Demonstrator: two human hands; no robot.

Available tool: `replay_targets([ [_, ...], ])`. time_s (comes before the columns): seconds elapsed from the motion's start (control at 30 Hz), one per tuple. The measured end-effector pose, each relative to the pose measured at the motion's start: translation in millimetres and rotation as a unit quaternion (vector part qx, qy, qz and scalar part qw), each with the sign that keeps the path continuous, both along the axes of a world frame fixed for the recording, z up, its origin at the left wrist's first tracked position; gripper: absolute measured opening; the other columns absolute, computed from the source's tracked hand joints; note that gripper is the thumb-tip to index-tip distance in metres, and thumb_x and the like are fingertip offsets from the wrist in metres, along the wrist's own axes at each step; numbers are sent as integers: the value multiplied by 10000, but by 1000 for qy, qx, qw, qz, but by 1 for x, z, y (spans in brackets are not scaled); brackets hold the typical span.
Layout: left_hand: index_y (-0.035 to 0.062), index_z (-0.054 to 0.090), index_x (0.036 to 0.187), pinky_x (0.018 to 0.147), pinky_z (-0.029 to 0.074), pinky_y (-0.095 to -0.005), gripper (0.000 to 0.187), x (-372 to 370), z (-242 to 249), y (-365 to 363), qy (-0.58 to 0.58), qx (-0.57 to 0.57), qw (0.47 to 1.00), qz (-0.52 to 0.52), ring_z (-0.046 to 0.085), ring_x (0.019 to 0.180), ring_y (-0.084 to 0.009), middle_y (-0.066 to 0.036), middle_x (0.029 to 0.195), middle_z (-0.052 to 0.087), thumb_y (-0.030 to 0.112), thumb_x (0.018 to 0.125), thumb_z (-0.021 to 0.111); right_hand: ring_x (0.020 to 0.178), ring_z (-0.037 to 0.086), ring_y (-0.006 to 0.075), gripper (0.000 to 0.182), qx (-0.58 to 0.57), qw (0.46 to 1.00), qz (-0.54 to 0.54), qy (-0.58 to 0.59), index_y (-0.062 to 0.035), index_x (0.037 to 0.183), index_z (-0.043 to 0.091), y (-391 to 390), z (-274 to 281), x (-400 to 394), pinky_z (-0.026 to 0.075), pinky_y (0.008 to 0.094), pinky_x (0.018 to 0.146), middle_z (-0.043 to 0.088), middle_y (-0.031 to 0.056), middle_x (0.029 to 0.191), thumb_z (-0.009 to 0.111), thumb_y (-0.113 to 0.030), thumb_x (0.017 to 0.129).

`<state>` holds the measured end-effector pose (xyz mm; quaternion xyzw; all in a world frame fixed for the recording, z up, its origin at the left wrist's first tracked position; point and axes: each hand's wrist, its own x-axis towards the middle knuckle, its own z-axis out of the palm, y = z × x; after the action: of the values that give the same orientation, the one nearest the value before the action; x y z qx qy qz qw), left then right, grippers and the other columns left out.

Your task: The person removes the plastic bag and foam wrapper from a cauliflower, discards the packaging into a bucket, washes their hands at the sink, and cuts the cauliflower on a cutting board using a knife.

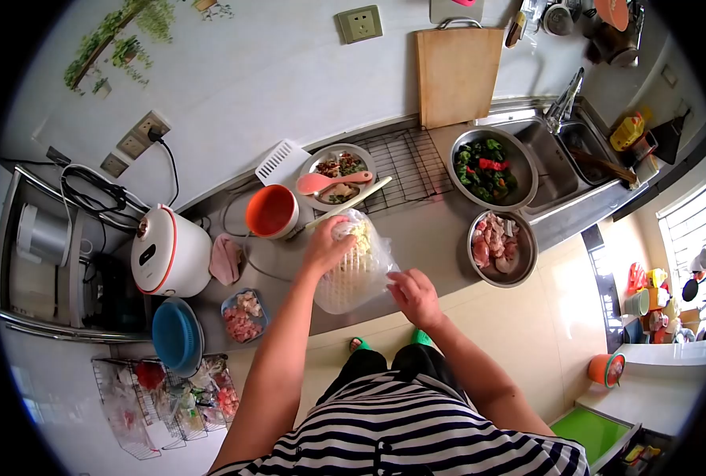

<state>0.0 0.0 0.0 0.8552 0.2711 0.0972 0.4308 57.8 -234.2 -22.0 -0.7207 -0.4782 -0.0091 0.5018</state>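
A thin bag between 2 hands at the counter's front edge, with a spill the likeliest trouble.
The translucent plastic bag [341,292], with pale chopped food [361,244] inside, is held up near the middle of the counter's [424,218] front edge; if the slick film slipped or the mouth tipped forward, pieces could scatter past that edge onto the floor [559,274]. A sideways swing of the left wrist might also knock the long pale utensil [373,193] or the orange bowl [292,224], both just beside it. The 2 hands are apart: the left hand [329,244] reaches up, its fingers curled over the bag's upper side, gripping it; the right hand [416,298] angles inward, fingers bunched by the bag's right side, though whether they pinch the film I cannot tell.
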Motion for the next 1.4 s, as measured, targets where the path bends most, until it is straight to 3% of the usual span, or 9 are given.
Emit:
replay_targets([
  [0.17, 53, 597, 1071, 844, 440, -343, 458, -6, 12, 3, -23, -13, 998, 60, 587, 962, -296, -186, 1020, 619, 309, 692, 629, 752, 548, 231, 225, -52, 992, 91, -74, -100, 866, 611, -17, 7, 4, 433, 348, 724, 539, 45, 764, 629, -15, 659],
  [0.37, 88, 590, 1133, 715, 450, -273, 443, -6, -4, 24, -41, -114, 987, 109, 577, 747, -126, -80, 879, 626, 284, 736, 578, 986, 537, 274, 318, -236, 961, 131, -51, -131, 948, 670, -34, -72, 14, 432, 351, 840, 554, 108, 895, 572, 10, 680],
  [0.43, 104, 576, 1156, 702, 452, -281, 435, -16, -7, 36, -87, -139, 980, 111, 574, 731, -125, -70, 869, 627, 266, 753, 560, 1017, 530, 291, 320, -79, 989, -115, 51, -106, 999, 645, -19, -52, 30, 455, 390, 826, 555, 121, 992, 537, 22, 727],
  [0.63, 63, 391, 1325, 972, 334, -292, 606, -61, 2, 22, -193, -248, 947, 67, 440, 1128, -179, -99, 1252, 449, 144, 734, 500, 1003, 556, 315, 299, -51, 927, -47, 369, -51, 1114, 581, 42, -23, 28, 460, 361, 855, 551, 170, 1078, 575, -122, 824],
  [0.77, 35, 184, 1418, 1068, 218, -311, 801, -100, 12, 4, -184, -210, 956, 85, 330, 1256, -208, -95, 1406, 280, 40, 671, 474, 1001, 566, 315, 416, -107, 963, -55, 242, -23, 1187, 526, 92, -45, 2, 434, 338, 902, 545, 180, 1120, 581, -246, 841],
  [0.83, 55, 86, 1441, 1043, 272, -325, 866, -112, 28, -10, -159, -212, 958, 106, 332, 1250, -213, -114, 1424, 243, 37, 681, 501, 1048, 547, 314, 511, -121, 875, 59, 465, 3, 1222, 490, 106, -56, -9, 403, 337, 938, 535, 189, 1155, 566, -337, 847],
  [0.93, 48, -46, 1436, 953, 385, -322, 954, -124, 36, -28, -129, -297, 921, 214, 393, 1193, -222, -153, 1374, 312, 91, 727, 591, 1003, 547, 329, 442, -127, 908, 64, 394, -9, 1147, 523, 110, -51, -20, 424, 346, 880, 555, 194, 1077, 564, -335, 851],
  [1.03, 25, -16, 1432, 953, 386, -324, 961, -138, 18, -25, -147, -402, 889, 161, 425, 1165, -214, -144, 1350, 349, 99, 720, 626, 957, 549, 331, 386, -134, 930, 43, 340, -18, 1081, 540, 110, -45, -22, 433, 353, 844, 560, 192, 1030, 565, -326, 851],
  [1.4, 5, 344, 1286, 891, 430, -328, 689, -165, -17, -38, -80, -268, 915, 290, 531, 1050, -200, -113, 1158, 536, 76, 704, 706, 832, 603, 243, 459, -150, 905, 100, 385, 25, 1027, 542, 109, -20, -27, 467, 317, 777, 626, 163, 903, 623, -369, 807],
])
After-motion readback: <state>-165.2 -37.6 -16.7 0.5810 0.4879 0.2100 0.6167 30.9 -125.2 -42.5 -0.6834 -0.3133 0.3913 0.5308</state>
